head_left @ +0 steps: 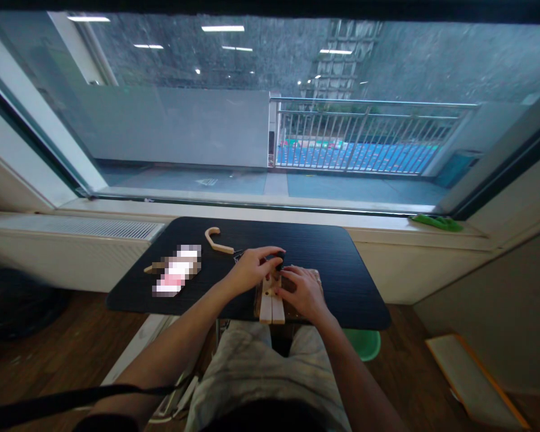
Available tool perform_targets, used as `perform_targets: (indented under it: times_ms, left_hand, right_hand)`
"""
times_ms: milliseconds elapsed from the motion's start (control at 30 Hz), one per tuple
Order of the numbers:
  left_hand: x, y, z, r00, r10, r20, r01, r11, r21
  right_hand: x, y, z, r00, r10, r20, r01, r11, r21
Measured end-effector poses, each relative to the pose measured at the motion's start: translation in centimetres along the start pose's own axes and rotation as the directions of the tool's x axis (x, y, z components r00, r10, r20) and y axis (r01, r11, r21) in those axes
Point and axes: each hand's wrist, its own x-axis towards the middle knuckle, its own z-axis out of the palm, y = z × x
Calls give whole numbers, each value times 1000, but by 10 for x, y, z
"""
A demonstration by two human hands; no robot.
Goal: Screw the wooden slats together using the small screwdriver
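Two pale wooden strips [272,311] lie side by side, pointing towards me, with small dark holes in them. Beneath them a brown wooden-looking block [315,277] rests on the dark table [342,258]. My left hand [252,269] comes in from the left, its fingers closed about a small black thing [279,259] over the far end of the strips. What kind of thing it is, I cannot make out. Against the strips' right side my right hand [305,292] is curled, with thumb and fingertips touching the wood. The fingers partly hide the strips' far end.
A curved wooden hook-shaped piece [212,240] lies at the table's back left. Left of my arm is a blurred-out flat item [177,270] with a wooden tip beside it. A green basin [364,343] stands below the table's right front edge. The windowsill [378,222] borders the back.
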Motion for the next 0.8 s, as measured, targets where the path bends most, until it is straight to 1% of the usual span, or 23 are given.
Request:
perform_targets:
  times_ms: [133, 233, 300, 433, 600, 800]
  left_hand:
    - [-1, -1, 1, 1000, -2, 9, 2, 1000, -5]
    - [-2, -3, 1, 999, 12, -49, -12, 1000, 5]
    - [-3, -3, 1, 995, 48, -89, -42, 997, 61]
    - [-5, 2, -1, 988, 137, -73, -119, 970, 214]
    - [-3, 6, -2, 972, 212, -104, -178, 947, 267]
    - [-2, 4, -1, 971, 202, -128, -155, 939, 306]
  right_hand:
    - [0, 1, 1, 1000, 7, 6, -7, 1000, 3]
    - [-1, 2, 1, 1000, 7, 11, -7, 1000, 2]
    - [0, 2, 1, 1000, 6, 16, -6, 1000, 0]
    - [0, 2, 1, 1000, 8, 19, -8, 1000, -1]
    - [0, 1, 1, 1000, 8, 10, -8, 1000, 3]
    - [0, 2, 2, 1000, 5, 11, -5, 1000, 3]
